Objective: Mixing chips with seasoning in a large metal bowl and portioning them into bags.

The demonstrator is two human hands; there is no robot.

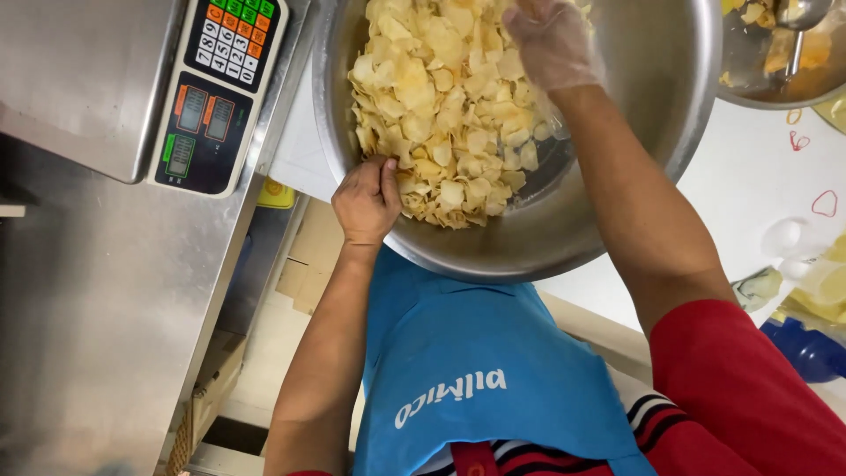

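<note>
Hands are seen from above: the bare left hand (366, 201) is curled over the near rim of a large steel bowl (679, 97), thumb inside. Farther in, the gloved right hand (551, 40), partly cut off, is pressed into pale chips (441, 106); its grip cannot be told.

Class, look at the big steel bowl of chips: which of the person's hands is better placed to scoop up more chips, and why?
Probably the right hand: gloved, it is in the chips. The bare left hand grips the steel bowl at its near rim.
</note>
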